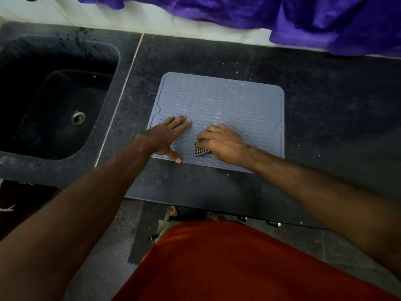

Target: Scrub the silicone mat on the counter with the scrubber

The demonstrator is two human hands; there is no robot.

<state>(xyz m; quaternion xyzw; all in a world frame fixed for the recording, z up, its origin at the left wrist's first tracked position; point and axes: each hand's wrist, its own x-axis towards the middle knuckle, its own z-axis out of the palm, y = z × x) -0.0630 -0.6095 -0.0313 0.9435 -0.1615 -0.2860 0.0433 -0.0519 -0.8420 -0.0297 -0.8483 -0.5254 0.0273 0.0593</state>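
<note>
On the dark tabletop, right of the sink: grey silicone mat, near-left corner pinned under flat, spread left hand; right hand just beside, curled round checkered scrubber pressed on mat.

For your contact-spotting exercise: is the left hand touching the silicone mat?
Touching. The head view shows the left hand lying flat on the silicone mat, fingers straight on its ridges, no gap visible.

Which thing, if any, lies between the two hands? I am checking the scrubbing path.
Nothing: head view shows only bare ridged grey silicone mat between left hand and right hand.
</note>
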